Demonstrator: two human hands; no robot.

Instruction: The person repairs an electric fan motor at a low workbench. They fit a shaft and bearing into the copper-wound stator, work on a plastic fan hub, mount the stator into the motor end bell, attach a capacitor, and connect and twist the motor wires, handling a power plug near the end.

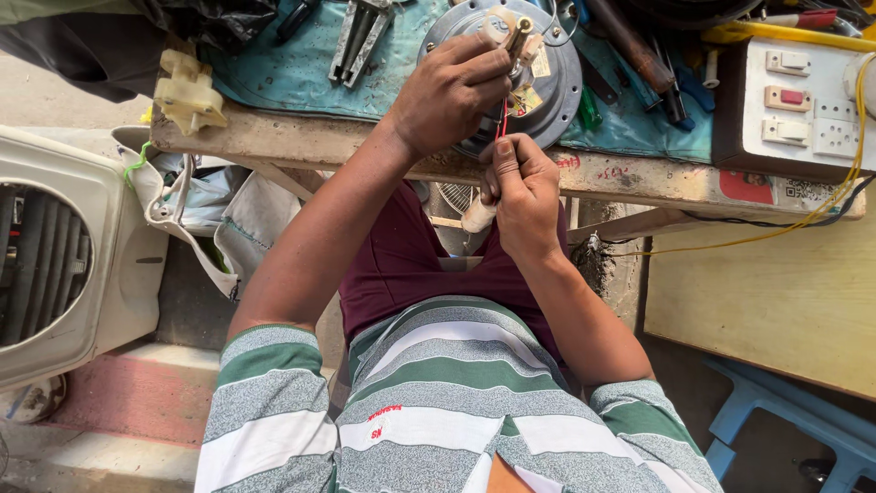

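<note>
While the right hand (522,194) pinches a thin red wire (501,121), fingers closed on it at the bench edge, the left hand (447,91) grips the round grey motor (547,100) on the bench beyond. A sharp tug could snap the wire (it looks fine-gauge). The switchboard (789,100) nearby poses shock risk if live.
</note>
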